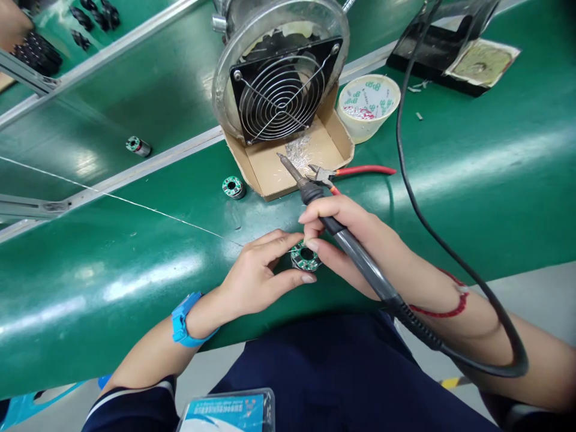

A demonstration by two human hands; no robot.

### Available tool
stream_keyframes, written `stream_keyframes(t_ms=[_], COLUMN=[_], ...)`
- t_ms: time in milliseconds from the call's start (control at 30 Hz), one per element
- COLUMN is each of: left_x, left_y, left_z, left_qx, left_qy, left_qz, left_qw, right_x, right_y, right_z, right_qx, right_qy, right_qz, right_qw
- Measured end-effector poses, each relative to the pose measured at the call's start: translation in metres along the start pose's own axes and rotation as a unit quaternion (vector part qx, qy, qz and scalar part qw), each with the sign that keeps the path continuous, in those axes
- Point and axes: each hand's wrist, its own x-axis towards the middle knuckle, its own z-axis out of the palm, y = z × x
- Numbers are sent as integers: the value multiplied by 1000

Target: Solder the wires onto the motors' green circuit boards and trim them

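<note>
My left hand (256, 270), with a blue wristband, is closed around a small cylinder with a ring-shaped green circuit board (297, 258) on top, between thumb and fingers. A thin solder wire (180, 221) runs in from the left to this hand. In my right hand (348, 231) is a soldering iron (360, 259), its tip pointing up and away over the front of a cardboard tray (276, 191). My right fingertips also meet the board's edge; whether they pinch something small there is hidden. Red-handled cutters (360, 171) lie just beyond the right hand.
A fan with a wire guard (281, 108) stands behind the tray, which holds metal clippings. Two similar cylinders, one near (233, 187) and one farther (138, 146), stand to the left. A tape roll (368, 108), an iron stand (427, 57) and the looping cable (414, 198) are rightward. Another person's hand (13, 27) shows top left.
</note>
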Motion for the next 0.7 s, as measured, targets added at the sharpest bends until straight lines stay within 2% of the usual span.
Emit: stream_keyframes(t_ms=[133, 267, 333, 433, 533, 633, 700], left_x=[0, 3, 5, 7, 6, 4, 4], left_y=[-6, -9, -10, -16, -30, -43, -45], left_z=[2, 4, 6, 7, 6, 2, -2], left_qx=[7, 43, 68, 99, 23, -101, -121], left_qy=[-13, 2, 25, 34, 47, 80, 89], left_qz=[-21, -54, -71, -116, -172, -181, -170], left_qw=[1000, 998, 995, 988, 984, 975, 974], right_x=[-2, -8, -11, -11, -6, -1, 0], right_y=[8, 14, 15, 20, 27, 32, 31], right_z=[1, 9, 15, 25, 28, 24, 20], right_qx=[-1, -6, -65, -181, -245, -224, -187], right_qy=[-17, 34, 50, 36, -5, -63, -63], right_qz=[17, 45, 47, 35, 35, 23, 3], right_qw=[1000, 998, 996, 982, 969, 972, 980])
